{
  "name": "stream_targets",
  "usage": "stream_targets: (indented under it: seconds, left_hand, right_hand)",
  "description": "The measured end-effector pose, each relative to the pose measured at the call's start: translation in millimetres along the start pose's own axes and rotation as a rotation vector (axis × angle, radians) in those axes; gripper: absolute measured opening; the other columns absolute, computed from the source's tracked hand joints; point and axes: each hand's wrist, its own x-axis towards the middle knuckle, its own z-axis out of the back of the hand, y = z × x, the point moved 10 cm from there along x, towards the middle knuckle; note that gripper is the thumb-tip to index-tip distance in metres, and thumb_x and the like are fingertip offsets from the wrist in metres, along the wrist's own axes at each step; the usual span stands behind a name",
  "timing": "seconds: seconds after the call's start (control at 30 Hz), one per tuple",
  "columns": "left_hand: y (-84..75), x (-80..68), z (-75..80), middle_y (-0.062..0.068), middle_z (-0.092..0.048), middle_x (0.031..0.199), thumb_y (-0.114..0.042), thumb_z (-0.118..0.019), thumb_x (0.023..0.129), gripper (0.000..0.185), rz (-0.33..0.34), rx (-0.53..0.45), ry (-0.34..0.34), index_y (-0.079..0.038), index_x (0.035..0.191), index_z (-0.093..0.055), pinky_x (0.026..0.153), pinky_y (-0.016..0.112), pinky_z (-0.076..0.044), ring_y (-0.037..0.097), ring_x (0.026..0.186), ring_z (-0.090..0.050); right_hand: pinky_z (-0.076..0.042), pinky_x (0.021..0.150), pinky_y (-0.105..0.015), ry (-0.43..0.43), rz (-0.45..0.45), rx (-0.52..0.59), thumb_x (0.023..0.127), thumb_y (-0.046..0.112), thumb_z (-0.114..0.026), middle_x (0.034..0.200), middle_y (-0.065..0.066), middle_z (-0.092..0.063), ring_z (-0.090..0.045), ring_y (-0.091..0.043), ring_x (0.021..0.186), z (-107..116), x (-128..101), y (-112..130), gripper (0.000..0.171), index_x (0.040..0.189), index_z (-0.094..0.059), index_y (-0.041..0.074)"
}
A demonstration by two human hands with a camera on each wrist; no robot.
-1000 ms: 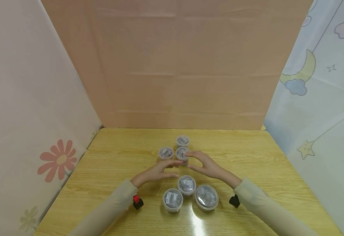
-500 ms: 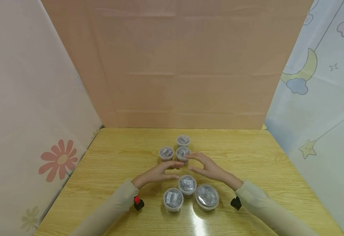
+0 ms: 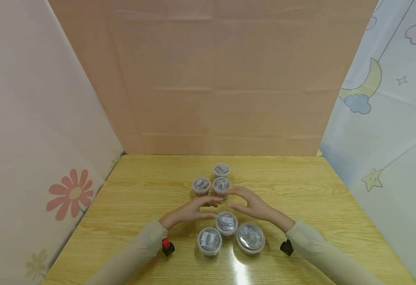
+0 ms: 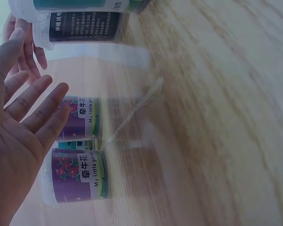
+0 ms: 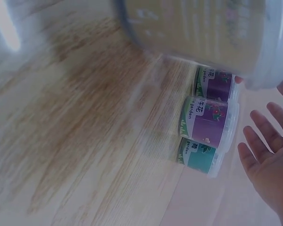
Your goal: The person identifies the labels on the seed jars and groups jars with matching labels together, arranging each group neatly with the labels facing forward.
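Several round lidded tubs stand upright on the wooden table. In the head view, my left hand (image 3: 192,209) hovers palm inward, fingers loosely bent and holding nothing. Opposite it is my right hand (image 3: 257,204), also holding nothing. Between and just below the hands sits a front tub (image 3: 226,223). Beyond the fingertips stands a back tub (image 3: 222,185); from above I cannot tell whether the right fingers touch it. In the left wrist view, a purple-labelled "My little garden" tub (image 4: 78,176) stands beyond my fingers. A teal-labelled tub (image 5: 198,155) shows in the right wrist view.
Two more front tubs, a small one (image 3: 209,241) and a wider one (image 3: 250,238), stand nearer my body. Two others, a left tub (image 3: 201,186) and a farthest tub (image 3: 221,170), are at the back. A tan backdrop (image 3: 211,99) rises behind the table (image 3: 129,178).
My right hand has drawn back very slightly towards me, its fingertips a little lower in the head view. The left hand has barely shifted. All the tubs stay put.
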Motion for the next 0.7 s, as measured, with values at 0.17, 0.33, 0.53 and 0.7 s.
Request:
stream_targets:
  seconds: [0.17,0.33,0.53,0.7]
  left_hand:
    - [-1.8,-0.4,-1.3,-0.001,-0.045,0.14,-0.034,-0.06,0.09,0.06,-0.004,-0.005,0.008,-0.01,0.141,-0.039,0.1,0.034,-0.043,0.02,0.12,-0.051]
    - [-3.7,-1.0,-3.9,0.007,-0.045,0.14,-0.031,-0.059,0.091,0.059,-0.012,-0.026,0.027,-0.008,0.141,-0.038,0.1,0.04,-0.043,0.024,0.12,-0.051]
    - [-3.4,-1.2,-5.0,0.008,-0.045,0.14,-0.031,-0.059,0.091,0.058,-0.016,-0.025,0.029,-0.009,0.141,-0.038,0.1,0.036,-0.043,0.025,0.12,-0.051]
    - [-4.6,-1.8,-5.2,0.008,-0.045,0.139,-0.032,-0.059,0.091,0.058,-0.026,-0.022,0.034,-0.009,0.14,-0.039,0.1,0.03,-0.043,0.024,0.119,-0.052]
  right_hand:
    - [-0.041,0.096,-0.052,-0.006,0.017,0.022,0.087,0.014,-0.066,0.127,-0.01,-0.056,-0.049,-0.027,0.119,-0.7,-1.2,2.6,0.047,0.131,-0.051,0.014]
    - [-0.041,0.095,-0.055,-0.011,0.012,0.023,0.084,0.012,-0.069,0.128,-0.007,-0.056,-0.049,-0.031,0.119,-2.0,-3.6,2.1,0.048,0.129,-0.052,0.006]
    - [-0.043,0.096,-0.05,0.003,0.021,0.013,0.087,0.018,-0.066,0.129,-0.006,-0.056,-0.05,-0.024,0.12,-3.2,-4.2,2.3,0.047,0.13,-0.052,0.006]
    - [-0.042,0.098,-0.048,0.016,0.02,0.014,0.088,0.023,-0.065,0.129,-0.007,-0.055,-0.049,-0.021,0.121,-5.1,-5.8,1.2,0.048,0.132,-0.05,0.016]
